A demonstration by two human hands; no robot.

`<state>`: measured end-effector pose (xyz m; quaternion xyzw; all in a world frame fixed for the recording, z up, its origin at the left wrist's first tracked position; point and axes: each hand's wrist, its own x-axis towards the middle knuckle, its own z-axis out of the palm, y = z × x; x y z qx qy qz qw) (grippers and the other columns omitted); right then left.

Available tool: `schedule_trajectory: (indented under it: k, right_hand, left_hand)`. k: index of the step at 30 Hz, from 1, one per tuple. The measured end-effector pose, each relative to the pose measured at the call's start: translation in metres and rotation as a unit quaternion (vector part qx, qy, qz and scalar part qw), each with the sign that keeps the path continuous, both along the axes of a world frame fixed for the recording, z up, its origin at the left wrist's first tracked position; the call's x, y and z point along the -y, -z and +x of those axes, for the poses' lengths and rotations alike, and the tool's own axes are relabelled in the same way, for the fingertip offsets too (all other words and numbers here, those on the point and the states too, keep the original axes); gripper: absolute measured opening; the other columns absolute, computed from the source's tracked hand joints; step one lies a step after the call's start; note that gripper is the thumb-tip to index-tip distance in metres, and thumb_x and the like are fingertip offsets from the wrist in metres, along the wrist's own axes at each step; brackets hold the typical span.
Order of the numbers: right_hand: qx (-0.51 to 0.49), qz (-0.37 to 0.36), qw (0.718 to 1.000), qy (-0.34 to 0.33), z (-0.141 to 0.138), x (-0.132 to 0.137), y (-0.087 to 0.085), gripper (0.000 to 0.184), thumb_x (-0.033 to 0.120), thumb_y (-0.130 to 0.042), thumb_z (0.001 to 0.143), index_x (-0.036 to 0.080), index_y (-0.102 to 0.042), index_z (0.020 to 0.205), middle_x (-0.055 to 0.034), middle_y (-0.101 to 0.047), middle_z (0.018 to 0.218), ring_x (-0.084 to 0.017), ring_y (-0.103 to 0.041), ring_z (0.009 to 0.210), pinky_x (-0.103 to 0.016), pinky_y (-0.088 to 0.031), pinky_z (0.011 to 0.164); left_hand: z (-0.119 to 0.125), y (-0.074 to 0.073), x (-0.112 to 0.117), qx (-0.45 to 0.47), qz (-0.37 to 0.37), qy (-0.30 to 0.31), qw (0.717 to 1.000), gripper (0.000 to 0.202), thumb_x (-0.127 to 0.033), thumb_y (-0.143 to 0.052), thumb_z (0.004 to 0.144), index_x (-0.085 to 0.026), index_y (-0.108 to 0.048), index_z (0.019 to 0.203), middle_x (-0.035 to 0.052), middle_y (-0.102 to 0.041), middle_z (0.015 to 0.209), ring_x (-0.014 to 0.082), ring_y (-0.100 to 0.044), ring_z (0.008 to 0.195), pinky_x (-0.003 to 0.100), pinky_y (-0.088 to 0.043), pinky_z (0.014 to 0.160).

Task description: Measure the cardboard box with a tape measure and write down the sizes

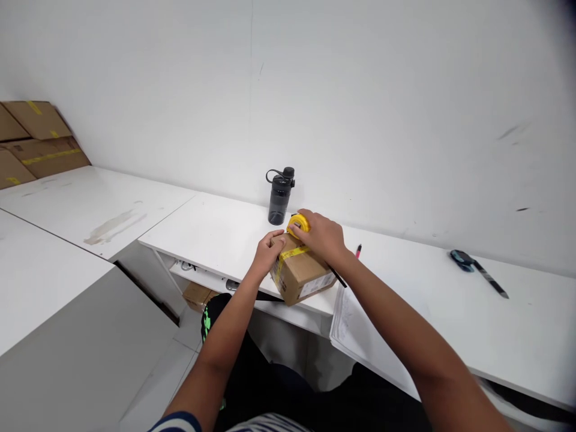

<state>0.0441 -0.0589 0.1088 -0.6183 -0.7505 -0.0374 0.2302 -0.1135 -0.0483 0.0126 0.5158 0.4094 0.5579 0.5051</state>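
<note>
A brown cardboard box point(303, 275) with yellow tape across its top sits tilted at the front edge of the white desk. My left hand point(266, 252) grips its left far corner, thumb on the top face and fingers along the side. In my right hand point(323, 234) is a yellow tape measure point(299, 224), held at the far edge of the box top. Whether any blade is pulled out cannot be made out. A dark strap point(338, 278) shows below my right wrist. On the box's near side is a white label point(317, 284).
Behind the box stands a dark water bottle point(279, 198). White papers point(364, 336) lie right of the box, near a pink-tipped pen point(359, 251). Farther right is a dark, knife-like tool point(479, 273). Cardboard boxes point(42, 141) are stacked at far left. An open shelf point(207, 279) runs below the desktop.
</note>
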Motion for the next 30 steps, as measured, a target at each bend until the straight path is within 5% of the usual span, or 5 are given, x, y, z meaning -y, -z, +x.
schedule_trajectory:
  k: [4,10,17,21,30]
  right_hand:
    - [0.016,-0.005,1.0,-0.01,-0.003,0.001,0.001,0.042,0.051,-0.048,0.091,0.03,-0.06,0.126,-0.005,-0.072,0.106,-0.024,-0.066,0.087,-0.028,-0.034,0.06]
    - [0.037,0.015,0.999,0.001,0.027,0.044,-0.001,0.037,0.052,-0.053,0.088,0.031,-0.066,0.115,-0.0024,-0.074,0.096,-0.02,-0.064,0.075,-0.026,-0.03,0.054]
    - [0.024,0.086,0.995,0.046,0.071,0.107,0.022,0.04,0.053,-0.053,0.088,0.03,-0.068,0.118,-0.0002,-0.071,0.081,-0.014,-0.059,0.058,-0.023,-0.025,0.047]
    - [0.032,0.117,0.991,0.051,0.073,0.112,0.027,0.041,0.052,-0.053,0.089,0.027,-0.069,0.117,-0.0022,-0.07,0.081,-0.014,-0.058,0.056,-0.023,-0.024,0.046]
    - [0.079,0.068,0.993,0.05,0.066,0.114,0.015,0.037,0.049,-0.052,0.088,0.032,-0.068,0.116,-0.0005,-0.069,0.077,-0.015,-0.056,0.053,-0.024,-0.019,0.045]
  left_hand:
    - [-0.001,0.003,0.0,0.006,0.022,0.006,1.0,0.059,-0.031,-0.068,0.079,-0.02,-0.056,0.136,0.0119,-0.055,0.143,0.0242,-0.057,0.124,0.034,-0.045,0.101]
    - [0.001,-0.001,-0.004,-0.02,-0.009,-0.004,1.0,0.038,-0.028,-0.062,0.077,-0.014,-0.072,0.112,0.0085,-0.072,0.111,0.0201,-0.064,0.094,0.03,-0.049,0.083]
    - [0.005,0.001,-0.005,0.0,-0.013,0.0,1.0,0.038,-0.032,-0.065,0.076,-0.016,-0.073,0.109,0.0066,-0.073,0.107,0.0183,-0.063,0.089,0.028,-0.048,0.078]
    - [0.005,0.0,-0.007,0.015,-0.017,-0.002,1.0,0.038,-0.034,-0.067,0.075,-0.015,-0.073,0.108,0.0068,-0.073,0.106,0.019,-0.063,0.089,0.029,-0.048,0.079]
    - [0.006,-0.003,-0.002,0.013,-0.022,0.003,1.0,0.038,-0.032,-0.066,0.075,-0.015,-0.073,0.108,0.0077,-0.073,0.108,0.02,-0.063,0.091,0.03,-0.048,0.08]
